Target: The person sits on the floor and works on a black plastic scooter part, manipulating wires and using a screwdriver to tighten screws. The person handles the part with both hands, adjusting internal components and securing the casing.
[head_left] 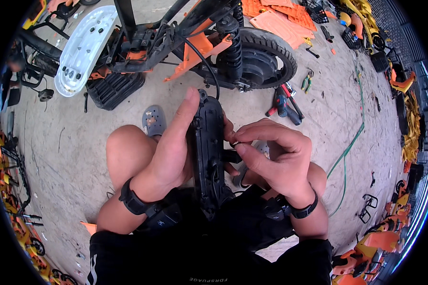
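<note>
Left hand (173, 152) wraps around a long black plastic casing (207, 152), held upright above the knees; right hand (271, 154) pinches a small part against its right side; beyond, a black-and-orange scooter (209, 47); orange panels (280, 19) far right.

A long black plastic housing (207, 152) stands upright over the lap, ribbed inner face showing, its top end near a black cable (205, 64). A small silvery part (235, 141) sits at its right edge.
</note>
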